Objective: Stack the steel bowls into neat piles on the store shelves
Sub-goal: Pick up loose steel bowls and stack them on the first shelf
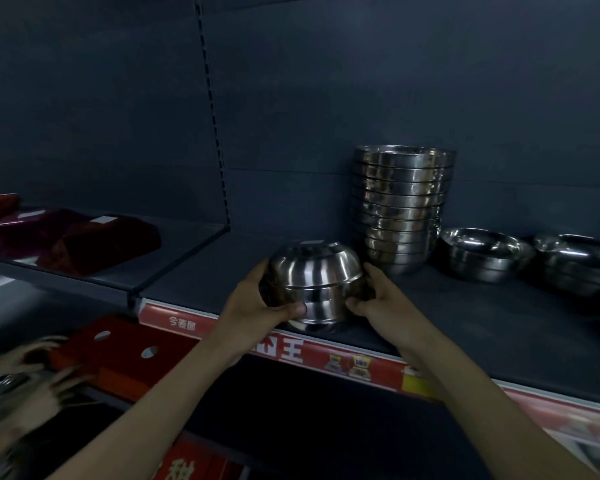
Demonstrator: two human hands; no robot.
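While a tall pile (400,206) stands done, your left hand (257,301) and right hand (378,301) grip a bowl pair (314,271) just left of it; loose bowls (482,259) right of it await stacking.

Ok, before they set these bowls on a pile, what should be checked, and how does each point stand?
1. Grip: left hand and right hand hold the held bowls from opposite sides: ok.
2. All the same way up: the top bowl sits upside down on the others: not ok.
3. Tall pile rims even: ok.
4. Bare shelf left of the tall pile: ok.
5. Held bowls resting on the shelf or lifted: cannot tell.
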